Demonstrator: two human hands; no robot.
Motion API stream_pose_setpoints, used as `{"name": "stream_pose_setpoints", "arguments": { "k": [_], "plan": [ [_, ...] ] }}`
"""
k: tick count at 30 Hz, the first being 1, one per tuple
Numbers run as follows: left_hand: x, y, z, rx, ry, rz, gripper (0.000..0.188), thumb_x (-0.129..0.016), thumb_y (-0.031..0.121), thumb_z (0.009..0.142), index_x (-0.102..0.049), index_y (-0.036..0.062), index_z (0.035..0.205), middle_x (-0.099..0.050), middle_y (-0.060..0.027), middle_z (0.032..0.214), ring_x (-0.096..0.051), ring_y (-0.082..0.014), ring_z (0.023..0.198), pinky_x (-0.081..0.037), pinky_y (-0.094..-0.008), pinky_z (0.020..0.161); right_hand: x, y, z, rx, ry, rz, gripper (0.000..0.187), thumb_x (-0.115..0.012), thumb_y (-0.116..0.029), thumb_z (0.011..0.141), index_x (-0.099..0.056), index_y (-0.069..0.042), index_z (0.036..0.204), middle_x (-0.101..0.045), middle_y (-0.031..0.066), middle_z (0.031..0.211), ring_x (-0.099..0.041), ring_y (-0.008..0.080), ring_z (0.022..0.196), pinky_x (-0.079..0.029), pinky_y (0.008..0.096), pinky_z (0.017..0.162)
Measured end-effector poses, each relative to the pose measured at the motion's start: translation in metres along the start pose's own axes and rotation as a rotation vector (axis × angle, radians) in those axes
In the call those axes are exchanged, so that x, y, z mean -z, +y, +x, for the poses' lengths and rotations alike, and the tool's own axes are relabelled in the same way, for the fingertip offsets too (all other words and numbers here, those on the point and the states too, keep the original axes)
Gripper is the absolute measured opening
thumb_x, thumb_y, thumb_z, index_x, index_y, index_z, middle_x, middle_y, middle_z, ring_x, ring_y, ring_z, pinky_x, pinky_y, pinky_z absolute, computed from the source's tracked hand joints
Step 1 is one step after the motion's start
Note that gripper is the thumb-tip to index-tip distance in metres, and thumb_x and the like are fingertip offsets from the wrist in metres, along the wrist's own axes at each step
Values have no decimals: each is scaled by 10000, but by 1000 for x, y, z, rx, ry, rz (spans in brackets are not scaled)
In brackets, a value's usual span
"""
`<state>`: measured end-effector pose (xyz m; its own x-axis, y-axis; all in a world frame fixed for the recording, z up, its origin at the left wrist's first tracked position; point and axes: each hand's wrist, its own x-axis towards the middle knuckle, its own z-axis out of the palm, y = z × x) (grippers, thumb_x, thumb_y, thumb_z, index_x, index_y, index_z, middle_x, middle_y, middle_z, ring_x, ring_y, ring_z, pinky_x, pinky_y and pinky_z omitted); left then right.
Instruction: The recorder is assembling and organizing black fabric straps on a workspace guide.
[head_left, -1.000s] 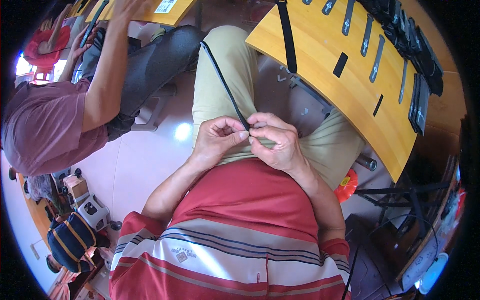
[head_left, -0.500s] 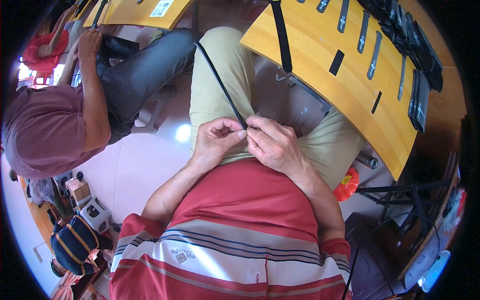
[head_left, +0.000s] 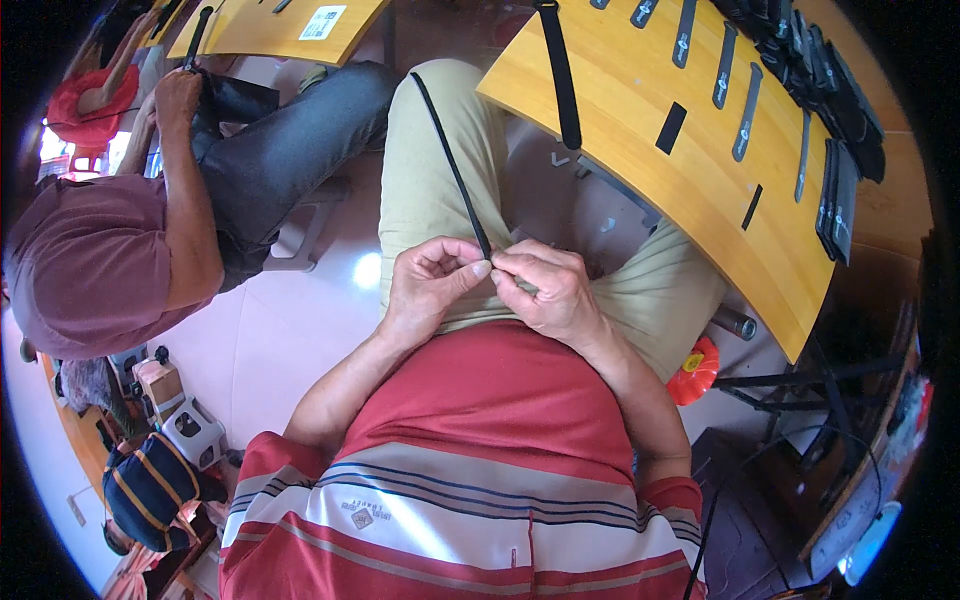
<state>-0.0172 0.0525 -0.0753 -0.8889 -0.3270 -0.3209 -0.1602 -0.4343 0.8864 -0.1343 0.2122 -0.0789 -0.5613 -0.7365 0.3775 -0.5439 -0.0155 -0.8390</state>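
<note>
A long, narrow black strap (head_left: 452, 160) slants up and to the left over my left thigh, its far end free near the knee. Its near end sits pinched between the thumb and fingertips of my left hand (head_left: 428, 288). Fingertips of my right hand (head_left: 548, 285) are closed on that same end, touching the left thumb. Both hands are held above my lap, in front of my red shirt. What lies under the fingertips is too small to make out.
On the wooden table (head_left: 620, 90) at right lie several grey straps (head_left: 746, 112), a black rectangular piece (head_left: 671, 127) and a black pile (head_left: 830, 90). One black strap (head_left: 558, 75) overhangs its edge. A seated co-worker (head_left: 90, 250) at left holds another black strap (head_left: 200, 38).
The strap's free end has swung right and slightly upward, so it stands steeper. My fingers have shifted slightly at its near end. The co-worker's strap has tilted a little.
</note>
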Motion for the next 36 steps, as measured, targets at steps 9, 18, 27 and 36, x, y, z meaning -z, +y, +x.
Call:
{"name": "stream_pose_setpoints", "arguments": {
  "k": [9, 18, 27, 36],
  "plan": [
    [6, -1, 0, 14, -67, -25, 159, -705, -49, 914, -681, -26, 1070, -710, -65, 1073, -653, -92, 946, -537, -242, 870, 5, 4, 0, -82, -39, 158, 140, -761, 20, 823, -719, 61, 950, -726, 180, 891, -728, 289, 798, -577, 342, 700],
    [8, -4, 0, 21, -86, -34, 169, -689, -77, 912, -700, -23, 1072, -701, -96, 1147, -656, -115, 1008, -543, -269, 917, 10, 5, 0, -75, -87, 123, 117, -743, -4, 861, -715, 59, 955, -719, 182, 879, -726, 296, 791, -573, 349, 680],
    [7, -9, 0, -7, -78, 41, 156, -692, -79, 909, -699, -35, 1059, -692, -103, 1167, -660, -121, 1006, -558, -268, 908, 10, 2, 1, -68, -95, 95, 106, -713, 21, 834, -712, 52, 935, -720, 180, 833, -726, 289, 715, -569, 340, 621],
    [3, -10, -2, -34, -53, 169, 138, -699, -72, 901, -696, -37, 1035, -695, -99, 1157, -660, -112, 1002, -555, -259, 922, 5, 3, -2, 16, -80, -67, 149, -720, 41, 750, -696, 26, 896, -707, 153, 796, -714, 289, 672, -573, 350, 570]
  ]
}}
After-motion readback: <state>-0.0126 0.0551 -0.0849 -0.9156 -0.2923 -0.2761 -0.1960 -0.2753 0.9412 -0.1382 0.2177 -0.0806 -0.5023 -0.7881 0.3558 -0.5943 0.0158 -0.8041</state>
